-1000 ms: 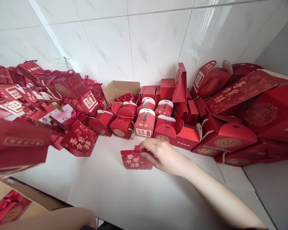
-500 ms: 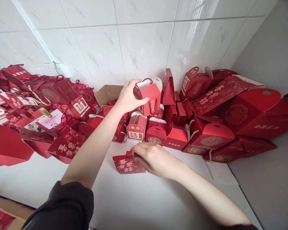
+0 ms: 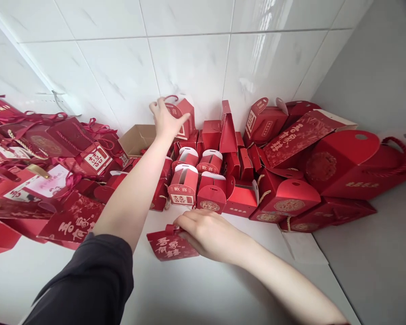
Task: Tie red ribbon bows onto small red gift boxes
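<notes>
My left hand (image 3: 167,118) reaches to the back by the wall, its thumb and fingers closed around a red gift box (image 3: 186,115) with a cord handle, tilted above the back row. Nearer to me, my right hand (image 3: 203,232) grips the top strap of a red gift bag (image 3: 171,246) with white lettering, over the white table (image 3: 223,289). Its fingertips are partly hidden. Just beyond that hand stand small red boxes with rounded tops, among them one with a white character panel (image 3: 182,187) and one with a gold emblem (image 3: 211,192).
Larger red boxes (image 3: 345,162) are stacked at the right beside the grey panel (image 3: 375,90). Ribboned red boxes (image 3: 50,140) crowd the left. An open brown carton (image 3: 137,139) sits at the back, before the white tiled wall (image 3: 189,58).
My left hand has carried its gift box back and left toward the wall, uncovering boxes behind the front row. My right hand still holds the gift bag. The view has shifted slightly.
</notes>
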Demonstrator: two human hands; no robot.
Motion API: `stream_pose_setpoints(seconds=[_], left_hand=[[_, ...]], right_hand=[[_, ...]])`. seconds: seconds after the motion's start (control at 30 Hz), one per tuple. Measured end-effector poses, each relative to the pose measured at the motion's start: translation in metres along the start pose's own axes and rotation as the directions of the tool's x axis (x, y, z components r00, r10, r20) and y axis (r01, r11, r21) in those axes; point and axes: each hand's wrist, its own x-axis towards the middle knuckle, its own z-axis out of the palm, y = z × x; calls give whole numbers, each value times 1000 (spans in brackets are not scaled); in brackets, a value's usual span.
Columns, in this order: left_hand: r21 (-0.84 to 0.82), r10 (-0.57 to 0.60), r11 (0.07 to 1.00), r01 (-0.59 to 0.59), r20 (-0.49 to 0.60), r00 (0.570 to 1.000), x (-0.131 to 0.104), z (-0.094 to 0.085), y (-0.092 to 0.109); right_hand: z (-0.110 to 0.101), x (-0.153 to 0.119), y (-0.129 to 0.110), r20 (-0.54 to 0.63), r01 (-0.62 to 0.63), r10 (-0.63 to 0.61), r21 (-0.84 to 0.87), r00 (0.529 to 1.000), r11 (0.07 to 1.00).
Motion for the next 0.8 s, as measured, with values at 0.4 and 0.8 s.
stream_pose_setpoints(seconds=[0.4,0.8], left_hand=[[-61,164,986,-153,344,924,-60,-83,9],[-28,86,993,-119,853,514,-171,-145,-17]], right_hand=[[8,1,12,-121,-172,200,209,972,963],[29,11,40,-327,-174,306,376,894,910]])
